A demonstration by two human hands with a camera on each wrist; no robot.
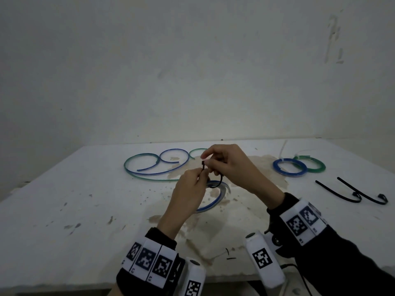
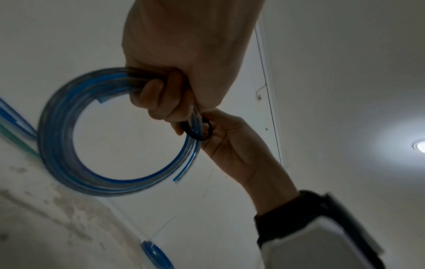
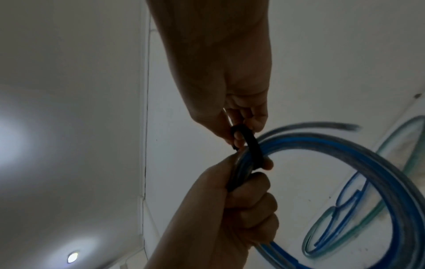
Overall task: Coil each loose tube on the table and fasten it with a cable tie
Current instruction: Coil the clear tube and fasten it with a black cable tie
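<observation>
My left hand [image 1: 188, 189] grips the blue coil [image 2: 64, 138] above mid-bench, my right hand [image 1: 226, 165] pinching the black cable tie [image 3: 251, 145] looped crosswise round it.

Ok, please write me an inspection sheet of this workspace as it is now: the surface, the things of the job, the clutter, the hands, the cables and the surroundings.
Surface: white table, stained and speckled.
Job's things: blue coil held above the table, black cable tie looped round it; two loose tubes, blue and green, at the back; tied blue coil and green coil on the right; two spare black ties.
Clutter: small black bits near the front edge.
Hands: left hand grips the coil; right hand pinches the tie.
Cables: a dark lead below the right wrist.
Surroundings: bare white wall, scuffed.
</observation>
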